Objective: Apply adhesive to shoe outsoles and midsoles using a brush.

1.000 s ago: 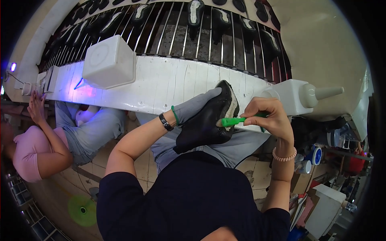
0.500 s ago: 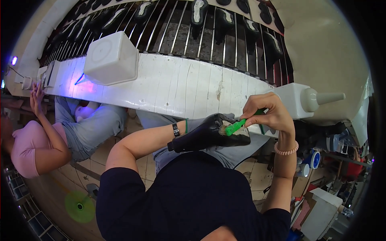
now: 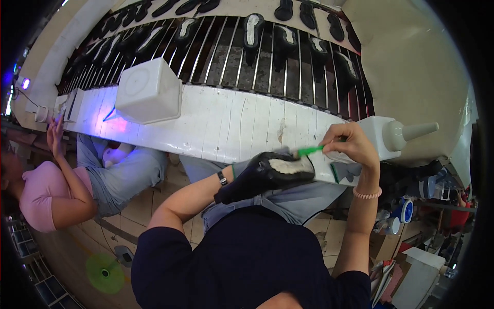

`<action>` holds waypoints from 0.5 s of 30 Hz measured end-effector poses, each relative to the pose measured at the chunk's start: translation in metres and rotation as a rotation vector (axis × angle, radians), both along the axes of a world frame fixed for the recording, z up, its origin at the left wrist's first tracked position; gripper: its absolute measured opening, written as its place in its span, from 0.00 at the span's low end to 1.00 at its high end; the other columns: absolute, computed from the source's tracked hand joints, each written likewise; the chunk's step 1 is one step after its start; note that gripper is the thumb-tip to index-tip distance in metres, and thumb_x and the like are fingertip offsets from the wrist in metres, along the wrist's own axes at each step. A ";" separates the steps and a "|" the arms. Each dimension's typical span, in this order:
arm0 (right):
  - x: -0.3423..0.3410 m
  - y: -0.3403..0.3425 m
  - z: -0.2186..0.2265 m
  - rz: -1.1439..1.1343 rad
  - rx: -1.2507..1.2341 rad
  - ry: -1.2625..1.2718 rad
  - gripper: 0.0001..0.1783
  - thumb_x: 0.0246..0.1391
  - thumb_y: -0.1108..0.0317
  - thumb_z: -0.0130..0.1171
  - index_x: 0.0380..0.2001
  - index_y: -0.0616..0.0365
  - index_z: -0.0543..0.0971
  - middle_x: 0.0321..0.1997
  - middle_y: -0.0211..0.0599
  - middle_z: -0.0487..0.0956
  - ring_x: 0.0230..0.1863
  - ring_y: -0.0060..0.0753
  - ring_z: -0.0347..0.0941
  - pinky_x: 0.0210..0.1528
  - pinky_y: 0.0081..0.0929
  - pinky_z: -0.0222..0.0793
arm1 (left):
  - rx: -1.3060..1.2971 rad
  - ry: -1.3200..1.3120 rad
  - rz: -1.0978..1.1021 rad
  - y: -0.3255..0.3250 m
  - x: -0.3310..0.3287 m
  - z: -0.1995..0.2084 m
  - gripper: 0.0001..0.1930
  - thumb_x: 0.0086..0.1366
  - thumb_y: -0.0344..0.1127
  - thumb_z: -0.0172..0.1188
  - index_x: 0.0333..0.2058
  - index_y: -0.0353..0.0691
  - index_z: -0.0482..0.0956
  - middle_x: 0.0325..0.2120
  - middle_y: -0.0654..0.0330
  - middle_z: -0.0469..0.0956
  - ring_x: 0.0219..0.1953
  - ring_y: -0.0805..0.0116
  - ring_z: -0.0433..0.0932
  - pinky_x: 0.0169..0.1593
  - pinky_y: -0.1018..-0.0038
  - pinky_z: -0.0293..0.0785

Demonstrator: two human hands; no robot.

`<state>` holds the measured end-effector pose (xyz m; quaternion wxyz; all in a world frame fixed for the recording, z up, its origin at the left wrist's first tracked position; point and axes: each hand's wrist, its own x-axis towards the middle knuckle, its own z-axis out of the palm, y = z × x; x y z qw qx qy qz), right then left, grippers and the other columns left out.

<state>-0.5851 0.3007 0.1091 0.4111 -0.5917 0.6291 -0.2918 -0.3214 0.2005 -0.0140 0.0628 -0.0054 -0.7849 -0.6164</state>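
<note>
A black shoe upper on a last point(image 3: 246, 178) is held sole-up over my lap, its heel end pointing to the lower left. A whitish strip point(image 3: 288, 166) runs along its underside. My left hand point(image 3: 240, 169) supports the shoe from behind, and its fingers are mostly hidden by it. Pinched in my right hand point(image 3: 351, 146) is a small green-handled brush point(image 3: 312, 151). Its bristle end is blurred, just beyond the far edge of the shoe's sole.
Ahead runs a white bench point(image 3: 226, 126) with an upturned white container point(image 3: 149, 92) and, at right, a nozzled white bottle point(image 3: 383, 136). Behind it, several black shoes point(image 3: 252, 38) lie on a roller rack. A person in pink point(image 3: 62, 198) sits at left. A green fan point(image 3: 105, 273) stands on the floor.
The brush has lifted off the whitish underside and moved to the sole's far edge. My right hand has shifted slightly right. The shoe has turned, showing more of its underside.
</note>
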 end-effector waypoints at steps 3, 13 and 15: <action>-0.016 0.020 -0.031 -0.231 -0.026 -0.140 0.04 0.43 0.77 0.68 0.25 0.64 0.81 0.23 0.26 0.78 0.21 0.11 0.65 0.23 0.13 0.57 | 0.912 -0.212 0.436 -0.019 -0.012 0.015 0.24 0.72 0.49 0.45 0.53 0.33 0.71 0.41 0.57 0.80 0.43 0.70 0.78 0.53 0.75 0.72; 0.033 0.046 -0.158 -0.411 -0.182 -1.107 0.14 0.50 0.63 0.68 0.29 0.64 0.78 0.27 0.42 0.77 0.16 0.19 0.63 0.17 0.16 0.54 | -0.515 -0.483 0.783 -0.063 0.054 0.006 0.54 0.52 0.63 0.62 0.66 0.32 0.50 0.54 0.37 0.66 0.57 0.41 0.65 0.59 0.57 0.62; 0.043 0.053 -0.176 -0.477 -0.211 -1.216 0.16 0.51 0.59 0.68 0.30 0.62 0.77 0.26 0.38 0.76 0.16 0.20 0.63 0.17 0.16 0.55 | -0.786 -0.601 0.717 -0.023 0.050 0.017 0.62 0.44 0.63 0.68 0.68 0.32 0.43 0.63 0.35 0.52 0.64 0.35 0.53 0.64 0.46 0.51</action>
